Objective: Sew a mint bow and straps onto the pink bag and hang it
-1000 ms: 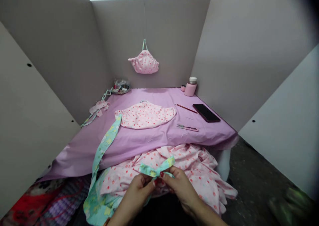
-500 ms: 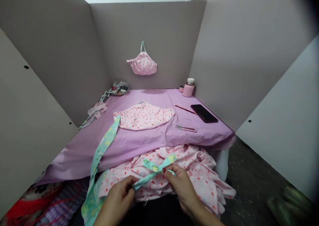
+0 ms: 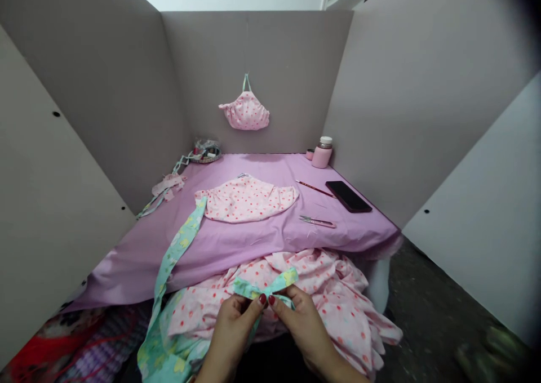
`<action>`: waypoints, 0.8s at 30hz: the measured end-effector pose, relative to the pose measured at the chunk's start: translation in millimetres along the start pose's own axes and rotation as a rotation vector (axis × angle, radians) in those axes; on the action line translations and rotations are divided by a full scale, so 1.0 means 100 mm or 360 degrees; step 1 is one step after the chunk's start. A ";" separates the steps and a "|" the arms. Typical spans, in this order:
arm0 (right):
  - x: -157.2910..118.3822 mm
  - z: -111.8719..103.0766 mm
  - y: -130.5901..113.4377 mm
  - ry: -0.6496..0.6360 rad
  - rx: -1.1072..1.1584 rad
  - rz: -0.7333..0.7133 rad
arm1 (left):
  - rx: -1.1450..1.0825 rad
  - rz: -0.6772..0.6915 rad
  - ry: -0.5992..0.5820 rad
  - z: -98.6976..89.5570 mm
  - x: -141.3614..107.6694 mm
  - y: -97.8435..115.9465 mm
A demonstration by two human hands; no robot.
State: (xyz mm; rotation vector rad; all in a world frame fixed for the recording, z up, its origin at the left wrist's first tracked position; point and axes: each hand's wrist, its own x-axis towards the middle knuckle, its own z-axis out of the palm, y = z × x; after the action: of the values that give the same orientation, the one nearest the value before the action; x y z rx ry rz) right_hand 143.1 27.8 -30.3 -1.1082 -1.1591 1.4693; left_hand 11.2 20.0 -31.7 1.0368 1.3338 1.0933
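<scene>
Hiding some green ribbon (image 3: 281, 282): fingers (image 3: 250, 313)

Green bow (image 3: 284, 280) partly hidden by hands (image 3: 230, 324) (image 3: 302, 321); greenish object (image 3: 499, 349) blurred.

Light is soft and dim, brighter above the back panel (image 3: 291, 79), with dark blur at upper right.

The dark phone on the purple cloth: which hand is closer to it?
Right. The right hand is below and left of the phone in the picture; the left hand is also below, but farther left.
</scene>
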 end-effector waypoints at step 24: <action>-0.02 0.06 0.04 -0.0027 0.0240 0.0072 | -0.0560 -0.0101 0.0051 0.01 -0.05 0.06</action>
State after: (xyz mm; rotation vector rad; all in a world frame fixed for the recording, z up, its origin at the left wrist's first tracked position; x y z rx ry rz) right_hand 137.0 24.5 -33.5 -1.0258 -1.0229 1.5767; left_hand 12.9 16.8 -24.6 0.7152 1.1388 1.2470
